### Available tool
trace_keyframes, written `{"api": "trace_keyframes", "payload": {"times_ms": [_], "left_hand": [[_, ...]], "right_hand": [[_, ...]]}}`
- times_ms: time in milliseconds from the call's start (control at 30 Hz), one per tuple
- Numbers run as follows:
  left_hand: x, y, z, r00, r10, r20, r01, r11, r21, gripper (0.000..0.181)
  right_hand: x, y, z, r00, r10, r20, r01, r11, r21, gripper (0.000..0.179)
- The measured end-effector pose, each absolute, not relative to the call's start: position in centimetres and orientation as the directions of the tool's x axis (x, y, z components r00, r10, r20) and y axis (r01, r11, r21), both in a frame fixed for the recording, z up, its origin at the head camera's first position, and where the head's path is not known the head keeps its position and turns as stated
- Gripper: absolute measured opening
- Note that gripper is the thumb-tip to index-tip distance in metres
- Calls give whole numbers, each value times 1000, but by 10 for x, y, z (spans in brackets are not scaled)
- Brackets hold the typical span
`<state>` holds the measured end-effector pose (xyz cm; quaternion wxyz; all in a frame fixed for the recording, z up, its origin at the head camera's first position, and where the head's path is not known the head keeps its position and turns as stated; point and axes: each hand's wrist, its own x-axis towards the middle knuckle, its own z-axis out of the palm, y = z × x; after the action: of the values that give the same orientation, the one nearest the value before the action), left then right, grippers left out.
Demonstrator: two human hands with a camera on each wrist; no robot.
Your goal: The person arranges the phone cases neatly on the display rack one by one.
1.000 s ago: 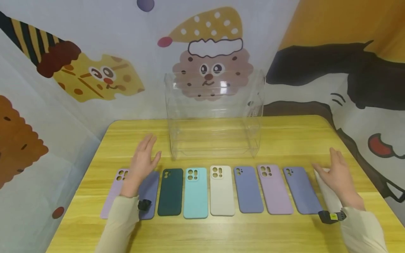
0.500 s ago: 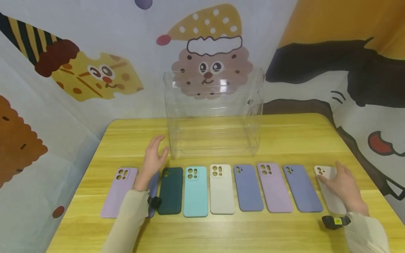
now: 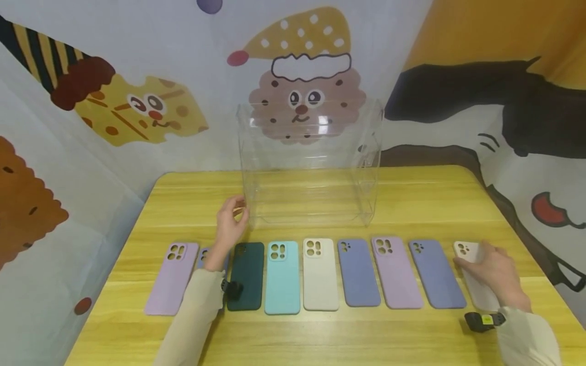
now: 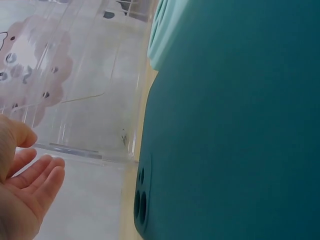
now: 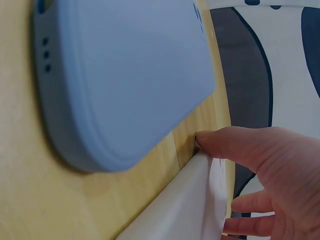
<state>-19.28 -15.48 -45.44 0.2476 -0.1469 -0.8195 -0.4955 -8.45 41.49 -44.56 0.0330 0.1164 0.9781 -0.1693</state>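
My left hand (image 3: 231, 221) is at the left side of a clear plastic rack (image 3: 311, 221), thumb and fingers apart around its edge. In the left wrist view, a gap shows between the thumb (image 4: 22, 134) and the fingers. Below that wrist lies a dark green phone case (image 3: 247, 287). At the far right, my right hand (image 3: 496, 272) grips a white phone case (image 3: 475, 287) across its width. Its thumb (image 5: 215, 142) is on the near long edge, with the fingers on the other side. The palm hides part of this case.
Between the hands, a row of phone cases lies on the wooden table (image 3: 320, 340): turquoise (image 3: 282, 284), cream (image 3: 321, 284), blue-purple (image 3: 360, 279), lilac (image 3: 399, 279) and another blue-purple (image 3: 437, 277). Another lilac case (image 3: 169, 282) lies far left. A printed cloth (image 3: 220, 91) hangs behind.
My left hand has moved right and up to the rack's left edge. My right hand has come down onto the white phone case and taken hold of it.
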Motion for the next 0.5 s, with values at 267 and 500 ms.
{"api": "trace_keyframes", "payload": {"times_ms": [267, 500], "left_hand": [[-189, -154, -450, -875, -50, 481, 415, 434, 800, 26], [-190, -153, -447, -887, -48, 460, 405, 400, 822, 27]], "right_hand": [[-86, 416, -446, -961, 241, -138, 274, 905, -325, 90], [-89, 416, -445, -957, 262, -121, 288, 904, -317, 92]]}}
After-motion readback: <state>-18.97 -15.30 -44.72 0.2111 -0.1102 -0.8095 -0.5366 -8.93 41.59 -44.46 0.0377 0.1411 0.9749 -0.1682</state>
